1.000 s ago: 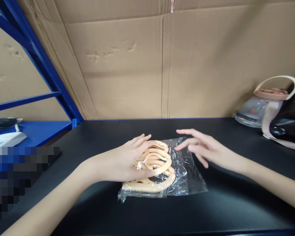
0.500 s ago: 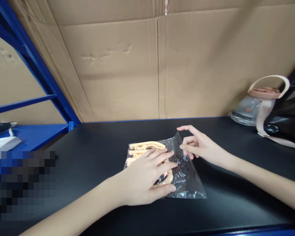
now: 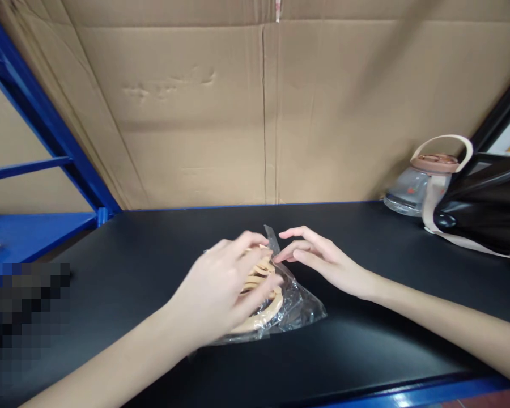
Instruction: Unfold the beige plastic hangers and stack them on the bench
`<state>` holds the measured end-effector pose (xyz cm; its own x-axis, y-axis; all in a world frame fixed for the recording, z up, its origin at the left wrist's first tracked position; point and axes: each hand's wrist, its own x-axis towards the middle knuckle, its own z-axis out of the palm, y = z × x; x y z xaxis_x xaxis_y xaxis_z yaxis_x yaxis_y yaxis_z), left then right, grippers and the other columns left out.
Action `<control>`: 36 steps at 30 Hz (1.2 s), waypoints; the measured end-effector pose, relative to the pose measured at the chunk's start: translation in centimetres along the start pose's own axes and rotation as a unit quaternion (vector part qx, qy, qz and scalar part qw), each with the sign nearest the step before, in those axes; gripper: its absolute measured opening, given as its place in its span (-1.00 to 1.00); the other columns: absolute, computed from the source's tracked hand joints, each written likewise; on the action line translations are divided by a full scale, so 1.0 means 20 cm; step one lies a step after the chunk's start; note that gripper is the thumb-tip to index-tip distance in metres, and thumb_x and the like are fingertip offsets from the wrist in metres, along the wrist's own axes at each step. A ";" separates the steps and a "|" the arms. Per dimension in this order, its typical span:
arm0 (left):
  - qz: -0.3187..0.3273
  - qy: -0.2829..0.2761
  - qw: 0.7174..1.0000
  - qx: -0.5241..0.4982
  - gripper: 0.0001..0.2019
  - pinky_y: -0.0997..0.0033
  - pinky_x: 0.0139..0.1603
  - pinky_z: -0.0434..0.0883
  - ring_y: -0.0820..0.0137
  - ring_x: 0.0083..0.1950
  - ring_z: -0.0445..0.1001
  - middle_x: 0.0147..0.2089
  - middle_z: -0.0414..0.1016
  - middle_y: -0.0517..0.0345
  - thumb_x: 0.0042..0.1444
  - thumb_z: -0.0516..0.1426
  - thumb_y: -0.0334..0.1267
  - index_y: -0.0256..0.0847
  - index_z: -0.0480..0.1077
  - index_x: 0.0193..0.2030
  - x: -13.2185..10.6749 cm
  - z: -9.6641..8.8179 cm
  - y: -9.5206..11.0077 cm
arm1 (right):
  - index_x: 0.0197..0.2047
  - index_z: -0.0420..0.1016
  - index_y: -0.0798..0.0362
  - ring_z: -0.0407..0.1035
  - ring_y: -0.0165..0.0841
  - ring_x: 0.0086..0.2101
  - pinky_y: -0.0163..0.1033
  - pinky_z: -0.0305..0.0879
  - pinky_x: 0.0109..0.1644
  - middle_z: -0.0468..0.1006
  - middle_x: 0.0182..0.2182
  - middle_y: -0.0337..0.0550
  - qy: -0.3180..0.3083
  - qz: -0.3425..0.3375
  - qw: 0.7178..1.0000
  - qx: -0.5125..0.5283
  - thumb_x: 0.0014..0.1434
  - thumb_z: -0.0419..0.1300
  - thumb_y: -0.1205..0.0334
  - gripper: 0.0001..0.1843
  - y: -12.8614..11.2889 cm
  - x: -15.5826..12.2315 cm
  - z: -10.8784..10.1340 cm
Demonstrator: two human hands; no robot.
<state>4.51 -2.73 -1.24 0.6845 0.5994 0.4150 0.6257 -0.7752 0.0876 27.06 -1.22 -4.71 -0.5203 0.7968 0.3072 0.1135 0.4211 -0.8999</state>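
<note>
A clear plastic bag [image 3: 300,306] lies on the black tabletop, holding several cream curved plastic pieces [image 3: 266,314] that look like folding hangers. Over the bag's left part is my left hand [image 3: 221,283], its fingers apart and slightly blurred by motion. It hides much of the pieces; whether it touches the bag I cannot tell. At the bag's upper right edge, my right hand [image 3: 318,258] has its fingers stretched out and apart, with the tips close to a raised flap of the plastic. Neither hand visibly grips anything.
A clear bottle [image 3: 412,187] with a pink lid and pale strap stands at the back right, beside a black bag [image 3: 488,209]. Cardboard [image 3: 187,113] walls off the back. Blue shelf framing [image 3: 83,187] rises on the left. The tabletop [image 3: 365,340] ends at a blue front edge.
My left hand has lifted from lying flat on the bag and curled somewhat. My right hand has shifted left along the bag's edge. The bag has turned and crumpled, and the view has moved slightly.
</note>
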 end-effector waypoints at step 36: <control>0.104 -0.141 0.983 -0.057 -0.63 0.19 0.22 0.25 0.23 0.22 0.27 0.23 0.29 0.04 0.25 0.02 -0.17 -0.12 0.26 0.18 0.01 0.10 -0.03 | 0.35 -0.05 -0.13 -0.34 -0.20 0.33 0.18 -0.35 0.33 -0.16 0.36 -0.20 -0.069 0.013 0.902 -0.426 0.36 -0.23 -0.08 -0.45 0.19 0.10 -0.27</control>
<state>4.99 -1.74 -3.01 0.8799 0.4445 0.1682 0.4259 -0.8945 0.1357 30.99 4.37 -5.86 -0.6018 0.7743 0.1957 0.7061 0.6303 -0.3228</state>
